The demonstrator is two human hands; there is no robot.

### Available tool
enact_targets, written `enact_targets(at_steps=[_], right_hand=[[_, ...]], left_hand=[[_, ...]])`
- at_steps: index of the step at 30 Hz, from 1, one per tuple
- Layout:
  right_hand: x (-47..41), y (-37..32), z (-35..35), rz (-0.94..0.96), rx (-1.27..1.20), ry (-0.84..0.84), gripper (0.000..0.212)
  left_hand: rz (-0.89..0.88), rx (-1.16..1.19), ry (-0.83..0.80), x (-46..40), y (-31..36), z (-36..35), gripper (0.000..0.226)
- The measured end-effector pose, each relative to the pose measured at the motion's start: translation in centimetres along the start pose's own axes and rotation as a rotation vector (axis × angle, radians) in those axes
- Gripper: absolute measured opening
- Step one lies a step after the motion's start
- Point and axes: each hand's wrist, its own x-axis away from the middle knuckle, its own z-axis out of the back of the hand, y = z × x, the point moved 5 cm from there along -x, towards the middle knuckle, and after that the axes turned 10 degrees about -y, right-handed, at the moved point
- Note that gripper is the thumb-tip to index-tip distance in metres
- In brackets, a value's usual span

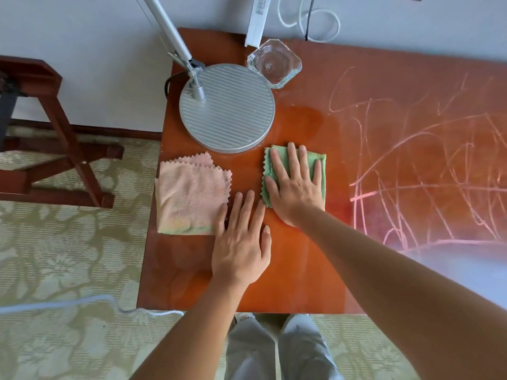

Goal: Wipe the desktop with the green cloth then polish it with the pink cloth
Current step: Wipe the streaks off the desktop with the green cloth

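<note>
My right hand [295, 185] lies flat, fingers straight and spread, on the folded green cloth [319, 160], pressing it against the glossy wooden desktop [301, 275] just near of the round metal lamp base [227, 108]. My left hand [242, 242] rests open on bare wood beside it, fingers straight, holding nothing, its little-finger side at the right edge of the pink cloth [189, 196]. That pink cloth sits folded at the desk's left edge, untouched, waiting for the polishing stage.

Pale chalk-like scribbles [425, 165] cover the right side of the desk, well apart from where the green cloth sits, so the wiping looks to have most of its ground ahead. A faint wet sheen shows on the wood between the lamp base and the scribbles.

Both cloths look like thin, soft microfibre with zigzag-cut edges: light, limp, likely to bunch or unfold if dragged by a corner. I judge a flat palm over the middle of the fold the best hold, pushing the cloth along under even pressure. The lacquered surface looks slick, so the cloth should glide easily. The glass dish [274, 63] at the far edge, touching the lamp base's rim or just beside it, looks breakable and worth steering around.
</note>
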Motion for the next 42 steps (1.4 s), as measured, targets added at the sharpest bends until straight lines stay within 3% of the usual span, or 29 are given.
enact_targets(at_steps=[16, 22, 30, 35, 42], right_hand=[[-11.4, 2.3, 5.9, 0.015, 0.052, -0.012, 0.06], [-6.5, 1.9, 3.7, 0.007, 0.013, 0.048, 0.064], [4.0, 3.5, -0.3, 0.1, 0.056, -0.019, 0.063], [3.9, 4.1, -0.2, 0.13, 0.039, -0.023, 0.061], [0.5, 5.4, 0.9, 0.165, 0.039, -0.014, 0.062]], left_hand=[[-0.006, 0.025, 0.033, 0.1, 0.0, 0.0, 0.056], [-0.007, 0.025, 0.027, 0.0, -0.1, -0.1, 0.055], [0.025, -0.012, -0.048, 0.0, 0.1, 0.5, 0.057], [0.121, 0.021, -0.025, -1.4, 1.4, 1.4, 0.054], [0.067, 0.092, -0.016, -8.0, 4.6, 1.7, 0.056]])
